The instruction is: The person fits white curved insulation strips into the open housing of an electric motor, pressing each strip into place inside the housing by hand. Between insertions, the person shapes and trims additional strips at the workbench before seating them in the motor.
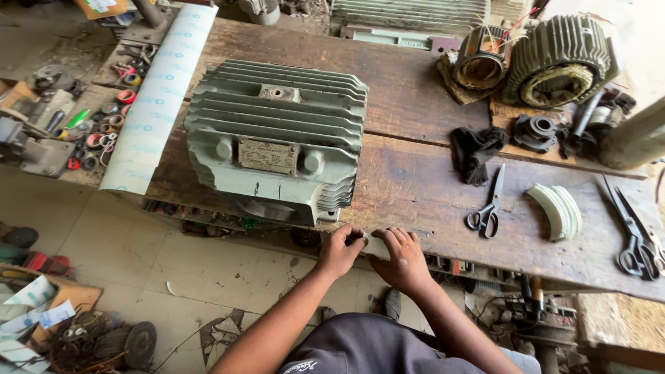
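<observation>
Hands folding a paper strip at the counter edge

Hands meet at the near edge of the wooden counter (415,194), just in front of the big green finned motor housing (277,138). The left hand (339,251) has its fingers curled tight, pinching one end of a small pale paper strip (374,244); the right hand (403,260) lies flatter, fingers pressing the other end down against the wood. Both grips are closed on the strip, which sits right on the counter's lip, between the two hands and near the housing's lower corner.

To the right lie a pair of scissors (489,208), a stack of curved pale paper pieces (560,211) and a second pair of scissors (634,235), well apart from the hands. A black cloth (474,152) and two wound motor cores (533,66) sit farther back. A long roll of pale sheet (156,104) lies beside the housing on the left.

My judgement on risks: the strip is small and half over the edge, so a loosened pinch could drop it to the cluttered floor (173,256). Uneven pressure from the two hands could crease it crookedly or tear it. The heavy housing stands close to the edge too, and a knock from an elbow could shift it
</observation>
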`<control>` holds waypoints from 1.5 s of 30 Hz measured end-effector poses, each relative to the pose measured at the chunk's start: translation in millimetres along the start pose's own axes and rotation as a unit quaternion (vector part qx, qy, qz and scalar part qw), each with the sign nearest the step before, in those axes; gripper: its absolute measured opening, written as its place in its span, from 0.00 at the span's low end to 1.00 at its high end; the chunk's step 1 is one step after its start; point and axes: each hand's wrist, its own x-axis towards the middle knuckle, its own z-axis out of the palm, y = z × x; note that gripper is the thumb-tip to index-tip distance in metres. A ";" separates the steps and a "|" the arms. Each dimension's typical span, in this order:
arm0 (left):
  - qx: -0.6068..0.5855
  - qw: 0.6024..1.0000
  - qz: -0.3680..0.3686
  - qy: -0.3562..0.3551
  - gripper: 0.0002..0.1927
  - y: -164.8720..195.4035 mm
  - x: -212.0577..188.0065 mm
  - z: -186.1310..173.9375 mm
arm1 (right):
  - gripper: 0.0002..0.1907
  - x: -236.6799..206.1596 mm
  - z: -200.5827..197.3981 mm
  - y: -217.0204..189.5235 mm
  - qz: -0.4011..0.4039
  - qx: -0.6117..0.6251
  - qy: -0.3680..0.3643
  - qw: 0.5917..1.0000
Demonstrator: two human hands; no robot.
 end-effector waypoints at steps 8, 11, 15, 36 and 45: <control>-0.099 0.993 -0.058 -0.036 0.05 -2.3 1.2 -13.3 | 0.28 0.2 3.4 -17.7 0.030 -0.002 -0.026 0.999; -0.108 0.989 -0.097 -0.031 0.04 -2.3 0.2 -23.2 | 0.28 4.9 4.8 -22.9 0.020 -0.007 -0.030 0.999; -0.130 0.987 -0.094 -0.022 0.03 -1.5 2.8 -35.4 | 0.28 12.8 7.1 -31.2 -0.004 -0.015 -0.025 1.000; 0.023 0.996 -0.013 -0.091 0.07 36.8 11.5 -43.0 | 0.27 19.4 0.6 -46.2 -0.004 -0.087 -0.023 0.996; -0.058 0.991 -0.075 -0.099 0.03 6.5 19.9 -27.6 | 0.28 15.7 -0.2 -41.5 -0.025 -0.136 -0.015 0.990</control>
